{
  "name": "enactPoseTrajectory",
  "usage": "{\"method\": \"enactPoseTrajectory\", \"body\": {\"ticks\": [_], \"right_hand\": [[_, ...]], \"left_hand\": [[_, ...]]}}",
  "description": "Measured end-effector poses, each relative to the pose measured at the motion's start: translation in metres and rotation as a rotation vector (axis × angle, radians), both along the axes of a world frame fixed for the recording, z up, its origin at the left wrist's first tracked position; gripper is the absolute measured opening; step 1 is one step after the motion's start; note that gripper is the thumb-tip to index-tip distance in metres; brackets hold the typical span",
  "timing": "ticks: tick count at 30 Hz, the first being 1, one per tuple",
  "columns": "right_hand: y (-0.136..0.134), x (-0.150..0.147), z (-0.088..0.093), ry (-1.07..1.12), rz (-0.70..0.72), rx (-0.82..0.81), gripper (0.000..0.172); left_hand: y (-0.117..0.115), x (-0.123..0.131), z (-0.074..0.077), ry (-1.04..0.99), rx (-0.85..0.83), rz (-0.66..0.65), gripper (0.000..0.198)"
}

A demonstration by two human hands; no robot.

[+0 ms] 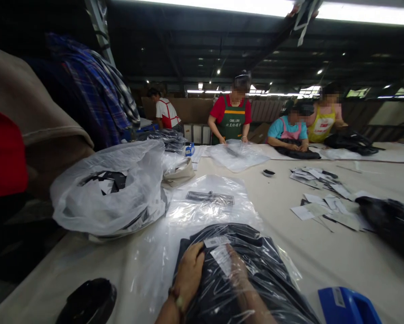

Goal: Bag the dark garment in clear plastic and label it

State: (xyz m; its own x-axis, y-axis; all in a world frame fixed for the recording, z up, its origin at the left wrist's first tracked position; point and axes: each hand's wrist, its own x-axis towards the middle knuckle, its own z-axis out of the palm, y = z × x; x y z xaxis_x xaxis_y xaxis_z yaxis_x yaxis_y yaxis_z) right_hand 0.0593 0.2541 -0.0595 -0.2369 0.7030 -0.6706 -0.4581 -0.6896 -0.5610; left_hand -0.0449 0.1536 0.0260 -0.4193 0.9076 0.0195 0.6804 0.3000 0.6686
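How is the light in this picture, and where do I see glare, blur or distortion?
Head view: bright ceiling strip light is overexposed while the left side is dark; glare streaks on the clear plastic bag over the dark garment, veiling the right hand inside it; the left hand is clearer; wide-angle bending curves the table edges; the co-workers' faces are blurred.

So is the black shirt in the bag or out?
In. Clear bag film covers the black garment, and the right hand reaches inside.

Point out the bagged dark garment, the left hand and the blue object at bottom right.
bagged dark garment (256,261): head view, upper right area.
left hand (189,273): head view, back of hand.
blue object (345,307): head view, top surface.
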Motion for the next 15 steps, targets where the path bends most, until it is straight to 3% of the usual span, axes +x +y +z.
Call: {"method": "enactPoseTrajectory", "body": {"ticks": [3, 6, 11, 15], "right_hand": [[-0.005, 0.005, 0.005, 0.048, 0.012, -0.044, 0.034], [-0.010, 0.013, 0.009, 0.092, 0.040, -0.044, 0.035], [-0.023, 0.012, 0.009, 0.104, 0.039, -0.072, 0.030], [-0.027, 0.008, 0.000, 0.057, -0.008, -0.079, 0.028]], "left_hand": [[0.043, -0.013, -0.016, 0.070, -0.318, -0.035, 0.055], [0.063, -0.005, -0.030, 0.119, -0.385, -0.104, 0.060], [0.061, 0.007, -0.038, 0.207, -0.411, -0.202, 0.052], [0.058, 0.012, -0.038, 0.258, -0.475, -0.284, 0.052]]}}
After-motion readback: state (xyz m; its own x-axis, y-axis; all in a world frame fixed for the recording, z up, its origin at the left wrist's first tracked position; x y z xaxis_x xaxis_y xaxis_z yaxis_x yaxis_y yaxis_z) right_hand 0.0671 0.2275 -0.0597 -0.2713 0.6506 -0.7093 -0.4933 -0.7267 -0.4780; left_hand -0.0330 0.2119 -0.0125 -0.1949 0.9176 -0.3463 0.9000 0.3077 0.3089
